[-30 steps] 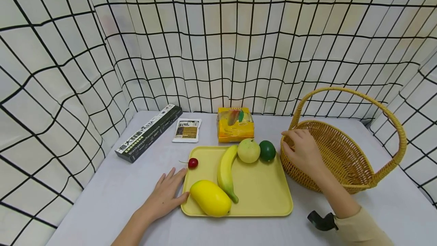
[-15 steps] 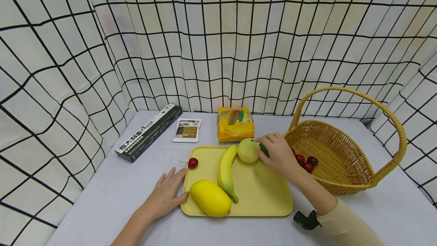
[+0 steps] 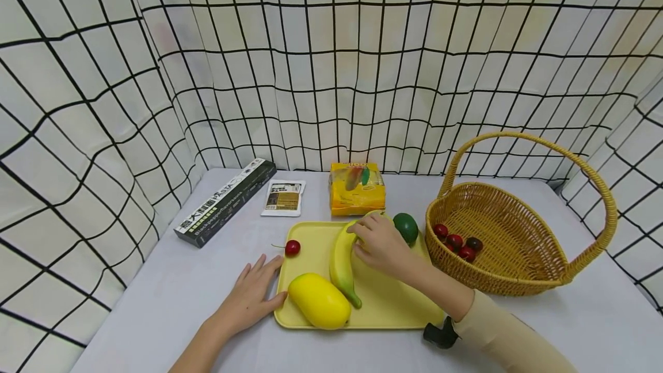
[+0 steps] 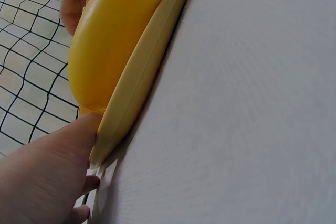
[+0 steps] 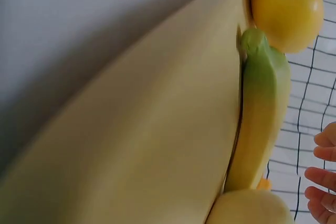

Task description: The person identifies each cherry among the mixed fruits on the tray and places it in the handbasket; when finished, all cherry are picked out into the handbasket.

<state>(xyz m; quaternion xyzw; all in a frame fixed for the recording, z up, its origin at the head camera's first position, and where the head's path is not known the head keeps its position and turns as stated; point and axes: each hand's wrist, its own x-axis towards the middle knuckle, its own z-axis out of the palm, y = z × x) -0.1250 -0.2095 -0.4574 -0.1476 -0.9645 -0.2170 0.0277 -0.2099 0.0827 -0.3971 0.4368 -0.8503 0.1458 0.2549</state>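
Note:
My left hand (image 3: pixel 254 292) rests at the left edge of the yellow tray (image 3: pixel 393 298), fingers spread; in the left wrist view its thumb touches the tray's rim beside a yellow mango (image 4: pixel 118 35). Over the tray, my right hand (image 3: pixel 385 246) hovers above the upper end of a banana (image 3: pixel 340 263), its fingers loosely bent with nothing between them. It hides most of a pale green round fruit (image 3: pixel 380 212). A dark green oval fruit (image 3: pixel 406 228) lies at the tray's back right. One stemmed red cherry (image 3: pixel 292 247) sits at the left rim.
To the right stands a wicker basket (image 3: pixel 497 281) with a tall handle and several cherries (image 3: pixel 454 240) inside. Behind the tray are a yellow package (image 3: pixel 357 191), a small sachet (image 3: pixel 284 197) and a long dark pasta box (image 3: pixel 226 202). Black-and-white grid cloth (image 3: pixel 347 73) encloses the table.
My right hand has moved left from the basket, past the dark green fruit, to the banana. Cherries show in the basket where the hand had covered it. My left hand stays put.

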